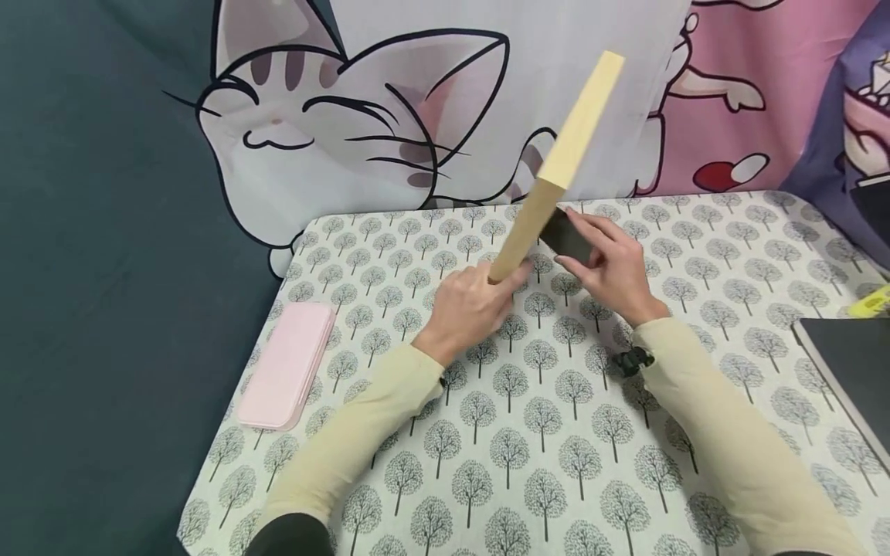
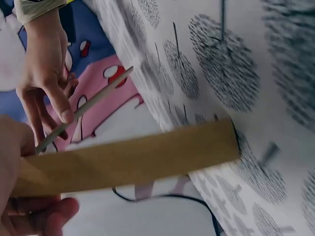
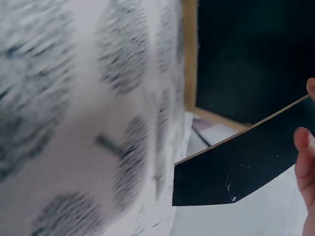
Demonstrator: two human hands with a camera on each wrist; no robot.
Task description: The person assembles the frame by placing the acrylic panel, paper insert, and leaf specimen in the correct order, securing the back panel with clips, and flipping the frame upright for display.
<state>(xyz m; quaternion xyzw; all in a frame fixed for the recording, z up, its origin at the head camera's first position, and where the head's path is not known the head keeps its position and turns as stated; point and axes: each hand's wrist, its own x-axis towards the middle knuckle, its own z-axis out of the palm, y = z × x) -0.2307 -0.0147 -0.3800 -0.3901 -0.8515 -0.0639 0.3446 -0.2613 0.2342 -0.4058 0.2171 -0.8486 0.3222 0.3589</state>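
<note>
My left hand (image 1: 473, 309) grips a light wooden frame (image 1: 556, 166) near its lower edge and holds it upright and tilted to the right over the tree-print tablecloth. In the right wrist view, that frame shows a black inner face (image 3: 251, 59) bordered by pale wood. My right hand (image 1: 615, 270) pinches a thin dark panel (image 3: 236, 172) between thumb and fingers, close to the right of the frame. The left wrist view shows this panel nearly edge-on (image 2: 98, 96). Whether panel and frame touch, I cannot tell.
A pink case (image 1: 288, 367) lies at the table's left side. A dark flat thing with a pale edge (image 1: 844, 378) sits at the right, with a yellow object (image 1: 869, 303) just behind it. Cat-print fabric (image 1: 292, 131) hangs behind the table.
</note>
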